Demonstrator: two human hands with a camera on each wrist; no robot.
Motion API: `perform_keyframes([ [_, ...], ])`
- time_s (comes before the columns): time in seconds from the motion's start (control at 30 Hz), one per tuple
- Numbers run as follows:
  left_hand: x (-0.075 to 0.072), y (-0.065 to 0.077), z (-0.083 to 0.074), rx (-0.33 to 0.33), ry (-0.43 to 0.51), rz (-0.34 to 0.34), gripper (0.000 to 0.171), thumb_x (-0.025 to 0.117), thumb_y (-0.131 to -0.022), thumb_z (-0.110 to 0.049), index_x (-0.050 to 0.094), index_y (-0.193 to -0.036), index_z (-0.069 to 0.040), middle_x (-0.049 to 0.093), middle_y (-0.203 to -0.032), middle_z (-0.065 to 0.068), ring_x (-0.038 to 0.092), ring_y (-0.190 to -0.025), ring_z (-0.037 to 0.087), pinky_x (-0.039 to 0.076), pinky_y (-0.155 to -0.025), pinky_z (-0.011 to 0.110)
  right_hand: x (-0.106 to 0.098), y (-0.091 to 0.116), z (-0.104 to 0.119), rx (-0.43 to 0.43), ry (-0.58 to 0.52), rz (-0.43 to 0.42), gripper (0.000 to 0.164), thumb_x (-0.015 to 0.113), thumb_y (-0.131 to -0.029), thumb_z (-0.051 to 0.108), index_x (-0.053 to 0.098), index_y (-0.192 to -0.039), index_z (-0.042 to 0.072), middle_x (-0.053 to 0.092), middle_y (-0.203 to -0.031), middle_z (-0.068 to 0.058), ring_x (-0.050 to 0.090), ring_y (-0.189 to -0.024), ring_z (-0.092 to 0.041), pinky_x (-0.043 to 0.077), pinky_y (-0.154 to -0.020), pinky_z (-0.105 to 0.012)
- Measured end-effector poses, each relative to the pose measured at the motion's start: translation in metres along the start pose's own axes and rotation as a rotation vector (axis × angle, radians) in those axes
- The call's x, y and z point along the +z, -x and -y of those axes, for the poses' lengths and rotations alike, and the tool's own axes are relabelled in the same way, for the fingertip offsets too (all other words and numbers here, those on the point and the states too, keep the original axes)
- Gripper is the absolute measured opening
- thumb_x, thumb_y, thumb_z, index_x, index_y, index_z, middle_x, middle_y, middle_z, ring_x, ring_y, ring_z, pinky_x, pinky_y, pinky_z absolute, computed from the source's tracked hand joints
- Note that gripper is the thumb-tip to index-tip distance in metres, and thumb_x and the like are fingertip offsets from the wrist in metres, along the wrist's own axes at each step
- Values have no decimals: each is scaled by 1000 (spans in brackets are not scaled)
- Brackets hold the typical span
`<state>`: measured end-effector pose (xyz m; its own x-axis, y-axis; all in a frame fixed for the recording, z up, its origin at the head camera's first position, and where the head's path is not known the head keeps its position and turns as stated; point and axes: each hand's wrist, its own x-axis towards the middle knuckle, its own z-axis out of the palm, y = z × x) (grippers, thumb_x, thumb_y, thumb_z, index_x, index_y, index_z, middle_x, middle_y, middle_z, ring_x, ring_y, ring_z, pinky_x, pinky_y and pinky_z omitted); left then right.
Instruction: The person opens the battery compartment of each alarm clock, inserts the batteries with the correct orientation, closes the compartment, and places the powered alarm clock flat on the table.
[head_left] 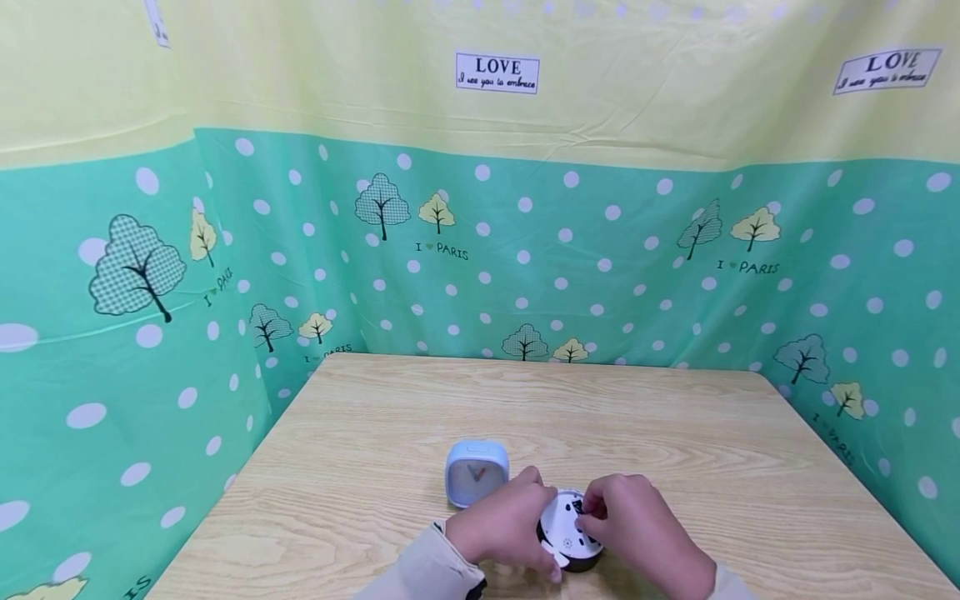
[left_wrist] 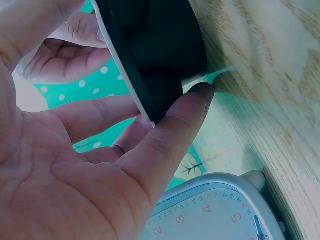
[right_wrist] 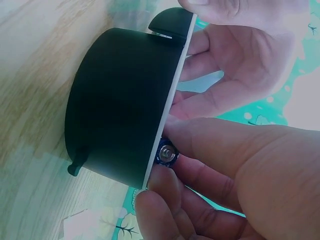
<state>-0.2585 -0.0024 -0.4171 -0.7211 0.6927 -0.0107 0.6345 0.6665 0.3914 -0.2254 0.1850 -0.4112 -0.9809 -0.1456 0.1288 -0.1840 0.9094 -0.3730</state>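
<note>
A round alarm clock (head_left: 558, 527) with a white back and a black body lies with its back up on the table. Its black side (left_wrist: 160, 40) fills the top of the left wrist view. My left hand (head_left: 506, 521) grips the clock's rim from the left, thumb and fingers spread around it. A small dark blue battery (right_wrist: 167, 152) shows its metal end at the white back, pinched by the thumb and fingers of my right hand (head_left: 641, 523). How far the battery sits inside the back is hidden by the fingers.
A light blue square clock (head_left: 477, 473) stands upright just behind my left hand, its dial (left_wrist: 215, 215) seen up close in the left wrist view. Beneath lies a wood-grain table (head_left: 360, 467). A green and yellow printed curtain (head_left: 525, 250) hangs around its back and sides.
</note>
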Motion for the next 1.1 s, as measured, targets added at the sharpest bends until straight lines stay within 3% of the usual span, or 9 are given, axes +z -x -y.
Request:
perform_keyframes([
  [0.53, 1, 0, 1, 11, -5, -3, 78, 90, -53, -45, 62, -118, -13, 46, -93, -7, 45, -75, 1, 42, -68, 15, 1, -2, -1, 12, -36, 49, 16, 82, -72, 24, 66, -70, 25, 56, -62, 16, 49, -60, -4, 43, -54, -21],
  [0.8, 1, 1, 1, 14, -2, -7, 75, 90, -53, -45, 63, -116, -14, 45, -92, -7, 44, -75, 1, 42, -67, 15, 2, 0, -5, -81, -47, 36, 18, 81, -73, 23, 64, -67, 27, 55, -64, 19, 48, -60, 1, 41, -55, -19],
  [1.1, 1, 1, 0, 16, -19, -10, 76, 90, -52, -46, 63, -115, -14, 45, -91, -8, 44, -74, 2, 42, -67, 15, -1, 0, -13, -170, -92, 63, 11, 81, -74, 21, 72, -73, 28, 59, -71, 20, 52, -64, 6, 45, -57, -17],
])
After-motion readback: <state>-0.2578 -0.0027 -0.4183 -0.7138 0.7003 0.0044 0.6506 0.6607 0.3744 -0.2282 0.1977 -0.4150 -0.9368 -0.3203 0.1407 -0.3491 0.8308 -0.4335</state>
